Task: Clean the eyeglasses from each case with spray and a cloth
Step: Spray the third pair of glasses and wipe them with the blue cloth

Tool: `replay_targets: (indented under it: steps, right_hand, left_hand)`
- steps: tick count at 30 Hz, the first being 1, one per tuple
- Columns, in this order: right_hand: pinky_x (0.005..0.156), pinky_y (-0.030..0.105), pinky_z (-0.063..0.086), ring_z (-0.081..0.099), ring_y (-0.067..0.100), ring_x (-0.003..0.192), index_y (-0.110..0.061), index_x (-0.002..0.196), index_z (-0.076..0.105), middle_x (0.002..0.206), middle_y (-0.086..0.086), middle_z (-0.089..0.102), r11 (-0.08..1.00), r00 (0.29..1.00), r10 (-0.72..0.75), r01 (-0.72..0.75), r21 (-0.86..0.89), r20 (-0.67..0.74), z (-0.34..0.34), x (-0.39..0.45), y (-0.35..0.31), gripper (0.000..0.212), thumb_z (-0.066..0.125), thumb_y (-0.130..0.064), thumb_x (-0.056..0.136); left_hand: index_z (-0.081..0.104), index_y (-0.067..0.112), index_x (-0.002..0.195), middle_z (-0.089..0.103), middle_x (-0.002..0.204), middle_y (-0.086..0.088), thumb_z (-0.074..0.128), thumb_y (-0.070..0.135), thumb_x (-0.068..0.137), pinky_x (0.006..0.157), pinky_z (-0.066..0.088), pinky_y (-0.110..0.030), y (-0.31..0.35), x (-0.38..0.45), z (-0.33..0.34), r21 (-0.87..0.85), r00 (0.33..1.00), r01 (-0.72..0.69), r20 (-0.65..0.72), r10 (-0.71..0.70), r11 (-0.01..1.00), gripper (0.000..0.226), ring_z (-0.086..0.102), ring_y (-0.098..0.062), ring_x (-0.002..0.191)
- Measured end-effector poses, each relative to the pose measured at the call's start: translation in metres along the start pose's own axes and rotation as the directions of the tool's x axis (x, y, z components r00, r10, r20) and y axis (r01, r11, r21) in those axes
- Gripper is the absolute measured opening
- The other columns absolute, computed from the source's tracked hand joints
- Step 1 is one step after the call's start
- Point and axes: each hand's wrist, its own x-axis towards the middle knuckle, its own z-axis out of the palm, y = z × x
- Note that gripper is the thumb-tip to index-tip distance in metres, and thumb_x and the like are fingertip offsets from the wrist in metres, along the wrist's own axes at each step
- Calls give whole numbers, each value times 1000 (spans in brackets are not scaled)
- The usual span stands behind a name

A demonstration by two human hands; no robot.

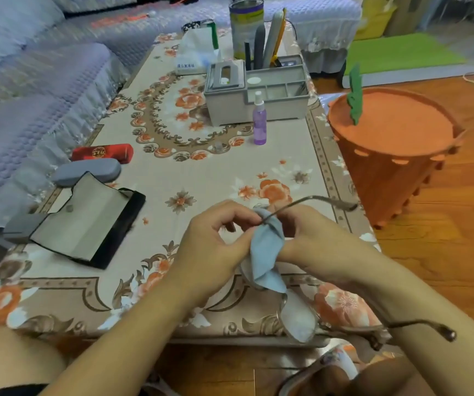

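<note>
Nearest of all, low at the near edge of the table, the thin brown wire-framed eyeglasses (298, 318) hang upright, one lens down by the table's edge and the lower temple arm sticking out to the right past the person's forearm. The light blue cleaning cloth (268, 247) is bunched around the upper lens, so I cannot see how much glass is covered. The left hand (215, 238) is curled in from the left, fingers pinching the cloth and frame; the right hand (304, 232) is closed on them from the other side, with the upper temple arm jutting out over its knuckles. The risk I would judge likeliest is twisting: two hands working one lens while the rest of the slim frame dangles unsupported could bend the bridge or a hinge, and the low lens could knock the table's rim. A loose pinch could also let the glasses slip to the wooden floor. Further left lies an open black fold-out case with a beige lining (87, 224), then a closed grey hard case (87, 169) and a closed red hard case (103, 152) beyond it, so more pairs probably wait. Farther still, near the middle right of the flower-patterned tablecloth (201, 172), stands a small purple spray bottle (259, 121) in front of a grey plastic desk organiser (258, 92); a careless reach could tip it.
</note>
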Motion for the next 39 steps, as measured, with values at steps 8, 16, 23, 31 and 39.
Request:
replay_targets:
  steps: [8, 16, 23, 31, 39]
  right_hand:
    - [94, 58, 52, 69, 29, 103, -15, 105, 72, 105, 9, 73, 979, 987, -127, 142, 150, -102, 2, 2, -10, 29, 75, -22, 77]
    - [75, 44, 57, 67, 25, 78, -4, 93, 66, 88, 15, 70, 956, 959, -251, 267, 124, -134, -4, 2, -22, 23, 83, -10, 79]
    - [75, 60, 51, 62, 45, 88, 0, 99, 65, 94, 24, 66, 943, 939, -319, 328, 55, -127, -3, 7, -19, 25, 75, -13, 81]
    - [70, 53, 52, 63, 35, 78, -5, 97, 73, 86, 16, 69, 907, 906, -419, 420, 14, -62, -14, -3, -17, 12, 63, -10, 97]
    - [78, 44, 56, 67, 29, 84, 7, 99, 66, 92, 23, 70, 842, 930, -192, 320, 434, -313, -20, 8, -14, 13, 53, 3, 98]
  left_hand:
    - [37, 22, 76, 38, 70, 9, 58, 28, 90, 58, 27, -30, 24, 33, -22, 615, 926, -375, 205, 318, 694, 26, 33, -15, 68]
    - [43, 12, 67, 40, 62, 9, 61, 22, 96, 57, 32, -31, 27, 37, -25, 116, 955, -25, 297, -10, 993, 35, 34, -10, 60]
    - [38, 22, 63, 38, 58, 11, 59, 27, 95, 52, 26, -20, 27, 37, -21, 199, 967, -117, 245, 66, 973, 38, 32, -6, 56]
    - [58, -7, 86, 58, 78, -20, 54, 31, 97, 62, 48, -45, 21, 31, -29, 44, 934, -40, 358, 22, 998, 40, 53, -32, 69]
    - [51, 5, 72, 49, 65, -4, 52, 39, 99, 58, 38, -30, 26, 33, -37, 72, 959, -152, 251, 130, 986, 43, 45, -13, 61]
